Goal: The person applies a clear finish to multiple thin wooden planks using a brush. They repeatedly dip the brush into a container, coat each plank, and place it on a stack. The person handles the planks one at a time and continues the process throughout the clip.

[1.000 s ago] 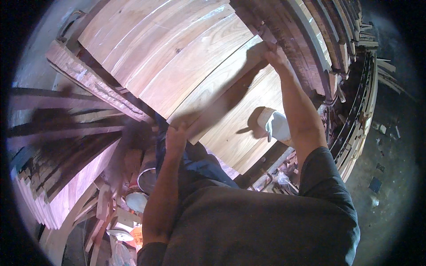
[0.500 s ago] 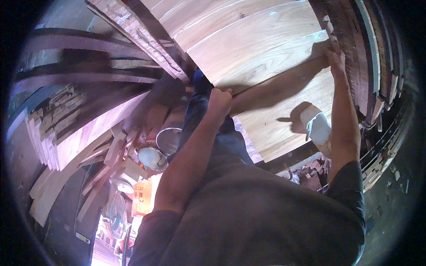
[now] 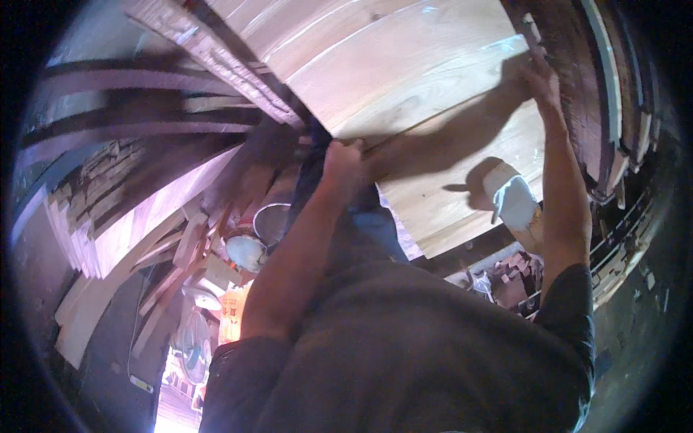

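Note:
A light wooden board (image 3: pixel 433 105) stretches between my two hands, lying against other pale boards (image 3: pixel 346 50) laid edge to edge. My left hand (image 3: pixel 343 164) is closed around its left end, slightly smeared by motion. At the opposite end my right hand (image 3: pixel 543 83) grips the board's edge, its fingers partly hidden. The shadow of my arm and hand falls across the nearer boards (image 3: pixel 455 209). Close to my right forearm stands a white cup-like container (image 3: pixel 516 200) with a stained side; its contents cannot be made out.
A rough timber beam (image 3: pixel 224 61) runs along the left of the boards, and dark timbers (image 3: pixel 577 86) line the right. Stacked planks (image 3: pixel 159 195) fill the left side. Round pans (image 3: pixel 245 251), an orange bag (image 3: pixel 231 310) and a fan (image 3: pixel 193 346) are lower left. Wood scraps (image 3: pixel 516 278) lie lower right.
Both hands have shifted a little farther away and to the left, still on the board. The whole view has also moved slightly.

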Demonstrator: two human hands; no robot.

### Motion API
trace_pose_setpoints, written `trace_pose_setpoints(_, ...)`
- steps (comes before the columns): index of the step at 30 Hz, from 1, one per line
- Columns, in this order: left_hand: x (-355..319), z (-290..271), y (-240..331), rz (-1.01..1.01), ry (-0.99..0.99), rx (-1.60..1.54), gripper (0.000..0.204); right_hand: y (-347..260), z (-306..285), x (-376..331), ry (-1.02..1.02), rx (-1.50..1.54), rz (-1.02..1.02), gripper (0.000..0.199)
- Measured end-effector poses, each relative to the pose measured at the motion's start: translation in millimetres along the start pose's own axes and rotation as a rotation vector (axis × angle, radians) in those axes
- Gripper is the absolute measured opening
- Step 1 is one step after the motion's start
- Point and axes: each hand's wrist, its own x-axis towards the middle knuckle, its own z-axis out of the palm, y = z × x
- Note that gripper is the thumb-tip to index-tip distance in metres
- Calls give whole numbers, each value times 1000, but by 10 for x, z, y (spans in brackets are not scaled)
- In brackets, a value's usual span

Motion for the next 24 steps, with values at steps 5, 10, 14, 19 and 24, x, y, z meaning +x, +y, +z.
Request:
trace_pose_setpoints(5,-386,119,72,113,1,-79,39,61,-94,-107,183,-460,51,58)
trace_pose_setpoints(10,-483,48,-131,-11,-81,16,30,-171,-122,-368,160,-725,-53,44)
trace_pose_setpoints(14,-815,39,-41,65,31,127,31,-784,-232,-510,156,-443,145,37)
trace_pose_setpoints(19,-1634,-198,355,495,239,70,33,-1216,-364,-652,207,717,174,36)
trace_pose_setpoints(24,-1549,-723,287,1005,278,154,38,-1569,-451,-896,116,121,-27,43)
